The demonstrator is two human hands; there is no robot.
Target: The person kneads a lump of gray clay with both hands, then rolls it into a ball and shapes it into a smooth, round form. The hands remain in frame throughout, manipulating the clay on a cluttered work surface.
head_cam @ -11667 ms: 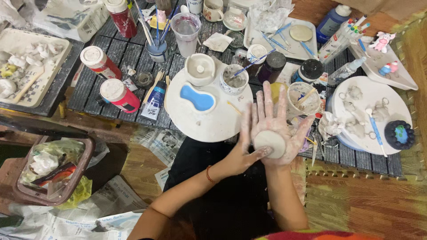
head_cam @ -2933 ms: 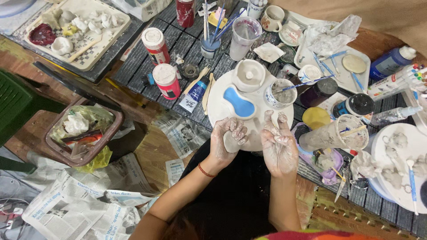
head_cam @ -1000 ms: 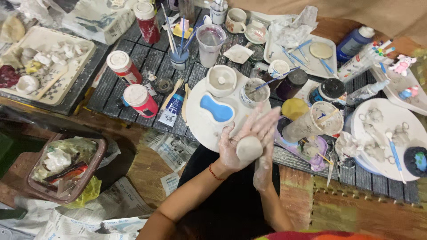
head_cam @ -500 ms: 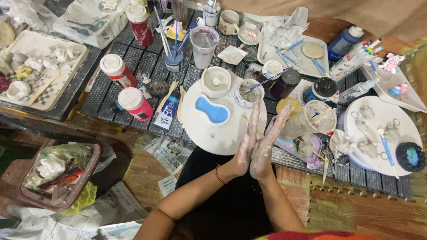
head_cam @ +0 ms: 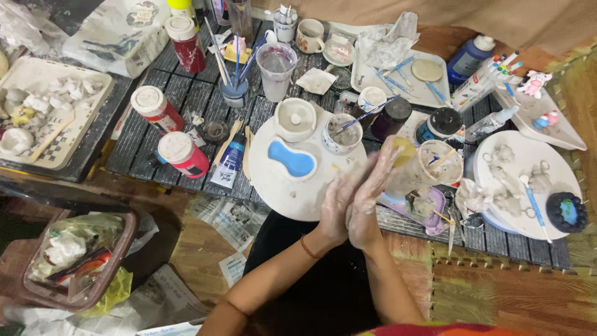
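Observation:
My left hand (head_cam: 337, 200) and my right hand (head_cam: 375, 190) are pressed flat together, palm to palm, fingers pointing up and away from me. Both are smeared with white clay. The white clay lump seen earlier is hidden between the palms. My hands hover over the near right edge of a round white board (head_cam: 273, 190). On that board lie a blue bean-shaped piece (head_cam: 292, 160), a small white bowl (head_cam: 295, 118) and a cup with a stick in it (head_cam: 342, 134).
Two red jars with white lids (head_cam: 180, 155) and a paint tube (head_cam: 227, 163) stand left of the board. A clear cup (head_cam: 440, 165) and a white plate of clay figures (head_cam: 528, 155) are at the right. A tray of clay scraps (head_cam: 93, 106) and a waste basket (head_cam: 127, 242) are at the left.
One second ago the clay ball lay in my left palm with the right hand beside it. My palms have since closed flat over it and stay pressed together.

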